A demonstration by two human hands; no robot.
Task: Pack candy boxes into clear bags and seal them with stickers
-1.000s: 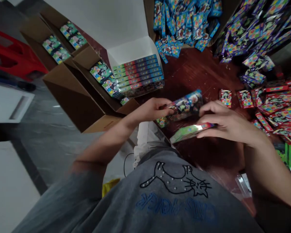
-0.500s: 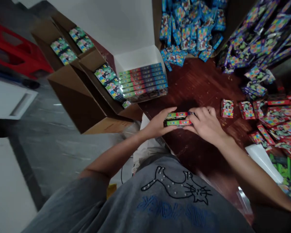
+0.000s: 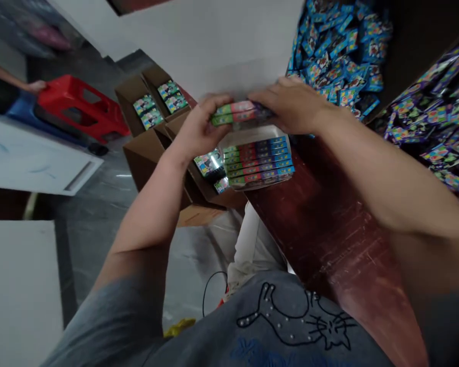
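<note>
My left hand (image 3: pixel 202 127) and my right hand (image 3: pixel 296 106) grip the two ends of a double row of small candy packs (image 3: pixel 237 112). Green and red pack edges show, with a darker end under my right fingers; motion blurs them somewhat. The row hangs just above a clear plastic box (image 3: pixel 258 187), whose far side it hides. Inside that box lie several stacked rows of packs (image 3: pixel 260 162), running from green through red to blue.
Left of the plastic box, a divided cardboard carton (image 3: pixel 135 155) holds dark green packs (image 3: pixel 149 111). Blue packets (image 3: pixel 334 56) and purple packets (image 3: pixel 439 117) are heaped at the right on the dark red table (image 3: pixel 329 214). Another person's hand (image 3: pixel 37 86) touches a red plastic frame (image 3: pixel 80 107).
Both hands have lifted the pack rows from the table and carried them forward and left, over the plastic box. The view has swung left, and another person's hand has appeared.
</note>
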